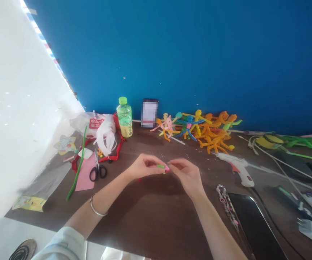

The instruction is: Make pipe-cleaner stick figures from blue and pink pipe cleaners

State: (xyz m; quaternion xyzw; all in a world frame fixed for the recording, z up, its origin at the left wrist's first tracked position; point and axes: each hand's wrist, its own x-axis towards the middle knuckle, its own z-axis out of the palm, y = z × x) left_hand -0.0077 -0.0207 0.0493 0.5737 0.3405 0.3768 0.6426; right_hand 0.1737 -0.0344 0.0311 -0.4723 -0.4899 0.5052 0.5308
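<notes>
My left hand [145, 167] is closed in a pinch on a small pink and green pipe-cleaner piece [161, 167] above the middle of the dark table. Only a bit of the piece shows between the fingers. Right beside its pink end, my right hand [187, 176] has thumb and fingertips pressed together; what lies between them is too small to make out. A speck of red shows under my left wrist. Several finished-looking pipe-cleaner figures [215, 135] in orange, blue and pink lie beyond my hands.
Black-handled scissors [98, 169], a pink sheet [85, 175] and a green pipe cleaner [77, 169] are at left. Behind them stand a bottle [125, 119] and a plastic bag [105, 135]. A glue gun [237, 168], a dark phone [256, 224] and cables occupy the right. A blue wall [172, 54] closes the back.
</notes>
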